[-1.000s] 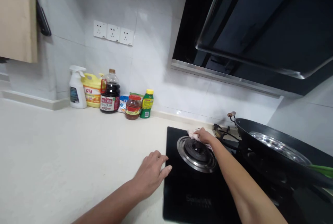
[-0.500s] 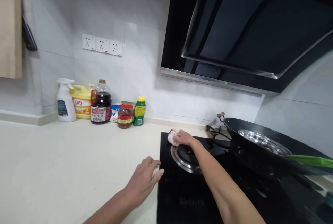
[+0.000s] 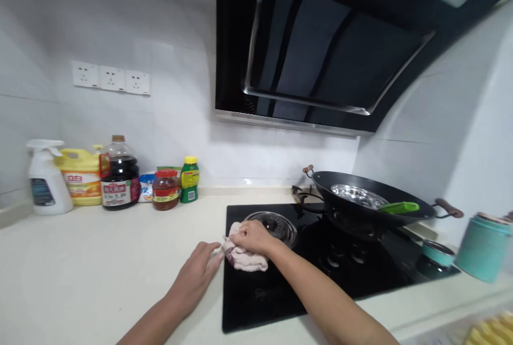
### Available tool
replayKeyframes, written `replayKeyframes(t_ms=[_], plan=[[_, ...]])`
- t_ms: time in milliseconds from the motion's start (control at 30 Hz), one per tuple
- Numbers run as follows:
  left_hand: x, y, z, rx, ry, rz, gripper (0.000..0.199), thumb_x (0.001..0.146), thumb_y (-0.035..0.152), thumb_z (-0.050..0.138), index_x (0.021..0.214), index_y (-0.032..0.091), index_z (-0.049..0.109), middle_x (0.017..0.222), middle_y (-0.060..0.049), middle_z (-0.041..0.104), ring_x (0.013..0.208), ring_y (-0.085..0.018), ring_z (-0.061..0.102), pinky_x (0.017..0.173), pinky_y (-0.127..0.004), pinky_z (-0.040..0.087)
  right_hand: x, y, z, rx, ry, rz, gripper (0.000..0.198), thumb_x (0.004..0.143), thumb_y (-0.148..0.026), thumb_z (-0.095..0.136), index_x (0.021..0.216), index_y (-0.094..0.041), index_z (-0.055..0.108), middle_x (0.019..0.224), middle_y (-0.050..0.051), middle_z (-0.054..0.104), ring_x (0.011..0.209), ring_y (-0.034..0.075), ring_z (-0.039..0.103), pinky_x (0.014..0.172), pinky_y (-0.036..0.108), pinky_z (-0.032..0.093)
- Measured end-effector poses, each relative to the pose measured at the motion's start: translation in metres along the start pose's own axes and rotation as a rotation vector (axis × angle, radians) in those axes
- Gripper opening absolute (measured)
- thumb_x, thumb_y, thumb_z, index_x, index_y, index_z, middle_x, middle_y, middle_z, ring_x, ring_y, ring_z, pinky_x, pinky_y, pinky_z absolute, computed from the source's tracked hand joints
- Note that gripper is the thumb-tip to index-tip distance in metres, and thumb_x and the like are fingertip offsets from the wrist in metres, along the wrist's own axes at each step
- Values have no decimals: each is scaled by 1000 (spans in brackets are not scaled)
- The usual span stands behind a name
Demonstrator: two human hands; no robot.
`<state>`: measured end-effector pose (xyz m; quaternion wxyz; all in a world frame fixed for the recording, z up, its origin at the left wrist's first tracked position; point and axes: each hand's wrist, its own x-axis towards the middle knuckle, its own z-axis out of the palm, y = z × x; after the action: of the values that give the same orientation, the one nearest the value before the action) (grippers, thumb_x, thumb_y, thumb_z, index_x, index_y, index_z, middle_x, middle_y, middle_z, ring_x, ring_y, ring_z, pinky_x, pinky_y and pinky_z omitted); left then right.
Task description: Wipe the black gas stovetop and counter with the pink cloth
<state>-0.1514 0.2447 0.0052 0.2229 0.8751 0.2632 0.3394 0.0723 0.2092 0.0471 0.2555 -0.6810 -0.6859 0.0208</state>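
My right hand [image 3: 255,236] is closed on a pale pink cloth [image 3: 248,259], pressing it on the left side of the black glass gas stove [image 3: 276,294]. The cloth lies bunched, with a dark purple patch on its left edge, in front of the round steel burner [image 3: 292,227]. My left hand [image 3: 200,267] is beside the stove's left edge, over the white countertop [image 3: 100,275]. Its fingers are apart and hold nothing; the fingertips come close to the cloth, and whether they touch it I cannot tell.
A black wok [image 3: 409,200] with a steel perforated tray [image 3: 356,195] and a green-handled utensil [image 3: 399,207] sits on the right burner. Along the wall stand a spray bottle [image 3: 48,179], a soy sauce bottle [image 3: 120,174], and jars. The range hood [image 3: 312,51] overhangs the stove.
My right hand has drawn the cloth from the stove's back left corner toward me, and the cloth is more spread out. The view has turned right, showing turquoise containers.
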Motion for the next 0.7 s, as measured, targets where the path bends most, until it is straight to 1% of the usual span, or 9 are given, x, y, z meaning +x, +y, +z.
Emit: replayKeyframes(t_ms=[200, 267, 367, 433, 467, 533, 567, 633, 700], plan=[[2, -7, -5, 77, -5, -35, 47, 98, 57, 36, 123, 25, 61, 115, -6, 63, 107, -24, 66, 96, -40, 52, -63, 2, -6, 9, 127, 30, 42, 82, -27, 60, 50, -19, 35, 59, -5, 40, 61, 10, 40, 61, 26, 27], [1, -6, -6, 128, -12, -33, 46, 97, 55, 38, 120, 25, 62, 114, -6, 64, 105, -24, 67, 94, -39, 53, -86, 4, -10, 10, 171, 40, 41, 82, -26, 60, 51, -20, 34, 62, -4, 40, 64, 11, 40, 64, 27, 29], [-1, 5, -3, 217, -62, -7, 42, 95, 53, 42, 116, 25, 65, 114, -6, 64, 103, -26, 68, 92, -41, 54, -119, 3, -18, 19, 211, 25, 33, 84, -30, 62, 59, -20, 42, 75, -2, 48, 74, 13, 46, 70, 27, 35], [0, 22, 2, 241, -95, 41, 40, 94, 52, 45, 116, 26, 66, 115, -7, 64, 103, -26, 68, 93, -42, 54, -137, 0, -23, -25, 235, -15, 25, 85, -32, 63, 67, -21, 49, 87, 0, 53, 85, 16, 51, 84, 31, 40], [1, 33, 5, 238, -102, 76, 40, 93, 52, 47, 116, 26, 66, 117, -7, 65, 105, -26, 67, 95, -42, 53, -144, -1, -26, -56, 256, -39, 21, 86, -32, 63, 73, -21, 52, 92, 1, 55, 92, 18, 53, 93, 36, 39], [6, 60, 14, 218, -104, 166, 39, 93, 51, 48, 117, 26, 66, 120, -7, 65, 113, -26, 64, 101, -42, 51, -160, 0, -30, -94, 302, -98, 11, 89, -31, 61, 86, -22, 56, 102, 2, 58, 104, 21, 53, 108, 46, 30], [9, 75, 19, 210, -108, 214, 39, 94, 50, 48, 118, 26, 66, 124, -7, 64, 118, -26, 62, 104, -42, 49, -168, 2, -32, -90, 332, -124, 9, 90, -31, 60, 93, -23, 57, 108, 3, 59, 109, 21, 53, 111, 47, 27], [17, 102, 32, 216, -128, 279, 40, 94, 47, 49, 122, 24, 65, 135, -10, 61, 129, -27, 56, 111, -45, 44, -187, 14, -40, -82, 401, -136, 12, 91, -29, 59, 103, -25, 58, 117, 3, 60, 114, 19, 53, 112, 41, 29], [27, 124, 45, 264, -169, 299, 45, 93, 45, 50, 128, 22, 64, 147, -12, 54, 138, -30, 47, 116, -49, 37, -212, 37, -53, -120, 482, -32, 10, 92, -29, 56, 101, -27, 59, 115, 1, 63, 111, 18, 54, 105, 33, 36]])
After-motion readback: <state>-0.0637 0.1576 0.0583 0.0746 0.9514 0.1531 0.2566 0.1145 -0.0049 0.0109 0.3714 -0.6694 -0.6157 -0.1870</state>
